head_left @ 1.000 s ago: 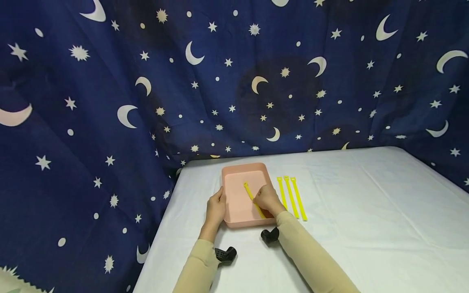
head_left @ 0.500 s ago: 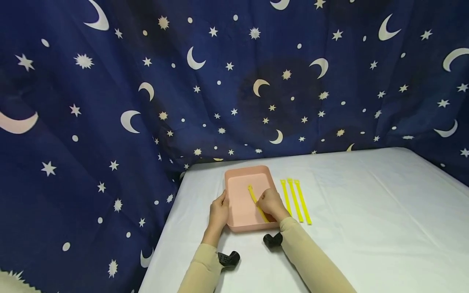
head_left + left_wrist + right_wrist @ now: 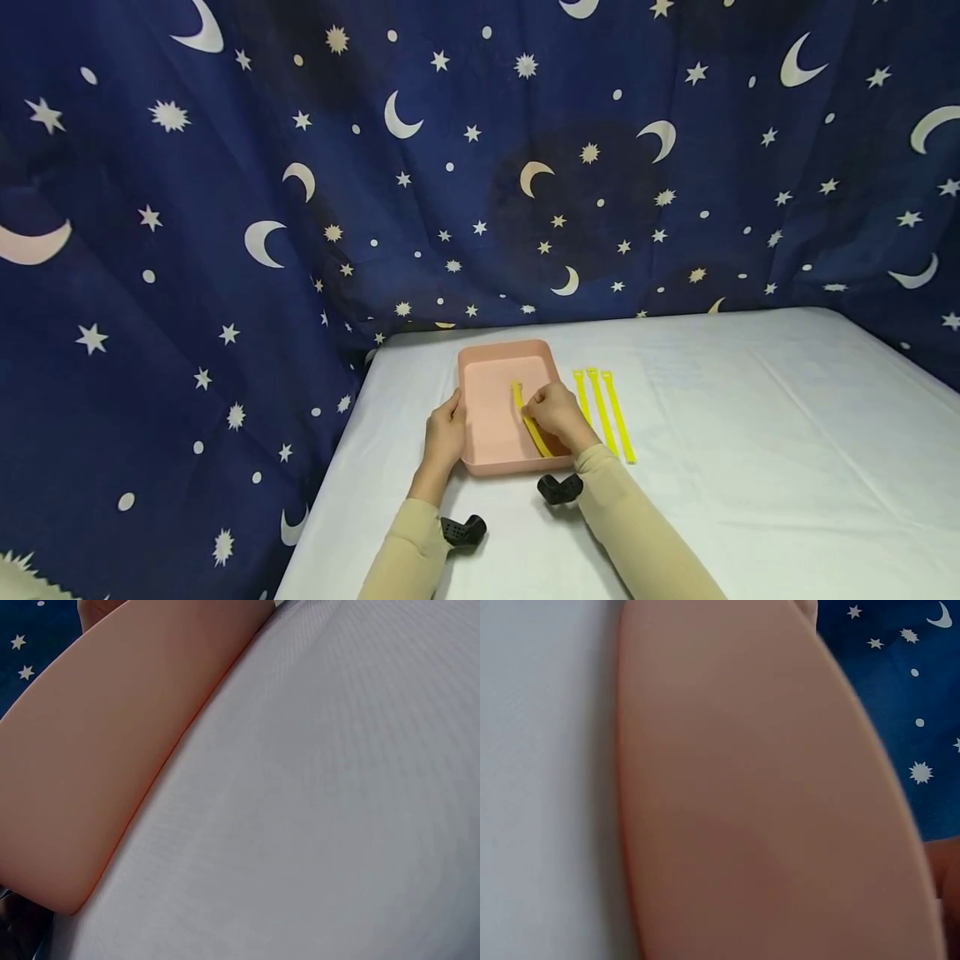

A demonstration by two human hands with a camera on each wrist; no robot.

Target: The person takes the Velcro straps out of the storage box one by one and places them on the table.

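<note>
A pink rectangular tray (image 3: 489, 417) lies on the white table. My left hand (image 3: 446, 435) holds its left side, the thumb at the rim. Inside the tray, a yellow cable tie (image 3: 537, 437) with a slotted head slants from the middle down to the front edge. My right hand (image 3: 557, 413) reaches over the right rim and pinches that tie around its middle. Both wrist views are filled mostly by the tray's outer wall (image 3: 112, 735), and the right wrist view hides the grip behind the wall.
To the right of the tray, 3 more yellow cable ties (image 3: 609, 417) lie side by side, heads toward the back. A dark blue curtain (image 3: 480, 167) with moons and stars hangs behind the white table (image 3: 750, 450). Black wrist devices sit below both hands.
The pinched tie's head end has swung slightly to the right within the tray, and my right fingers have shifted along with it. My left hand stays on the tray's side.
</note>
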